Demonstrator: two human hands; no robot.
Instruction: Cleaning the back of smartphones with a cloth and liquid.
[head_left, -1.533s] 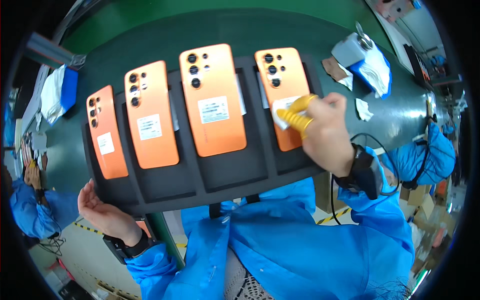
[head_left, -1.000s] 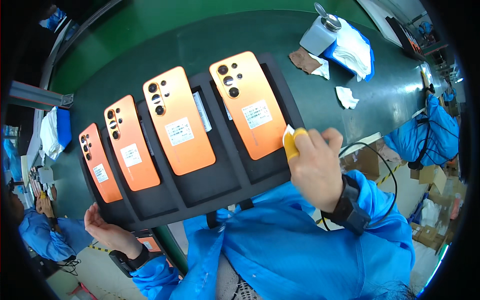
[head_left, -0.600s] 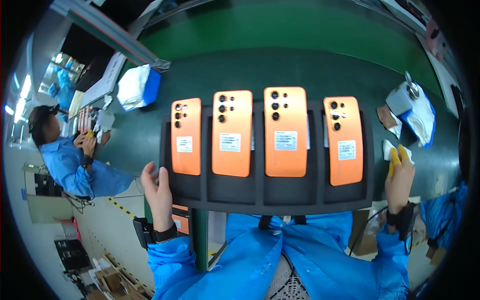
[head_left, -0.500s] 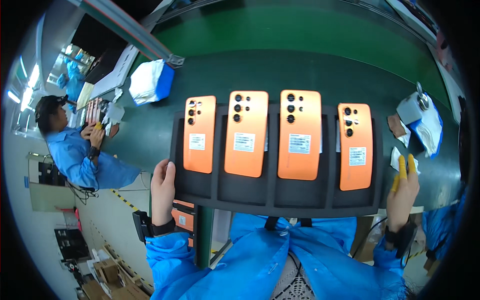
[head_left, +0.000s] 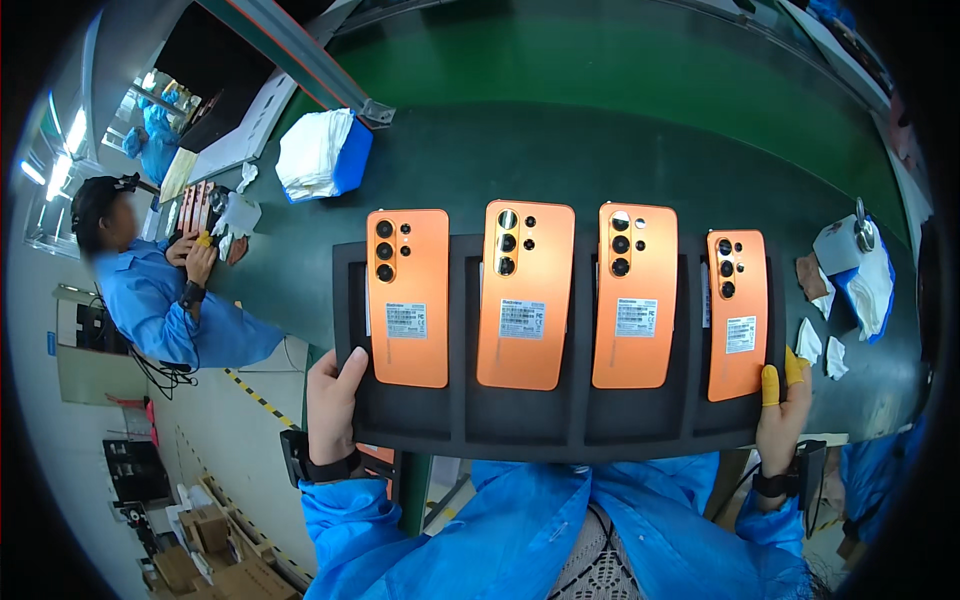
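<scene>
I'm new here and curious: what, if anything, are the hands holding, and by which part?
The black tray, by its ends: the left hand at the left, the right hand at the right, both by the near corners.

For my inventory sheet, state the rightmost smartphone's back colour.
The rightmost smartphone has an orange back, best in the head view.

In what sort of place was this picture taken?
Probably an electronics factory, perhaps a phone production line: four labelled orange smartphones rest on a black divided tray, and a co-worker in blue workwear works at the green workbench.
</scene>
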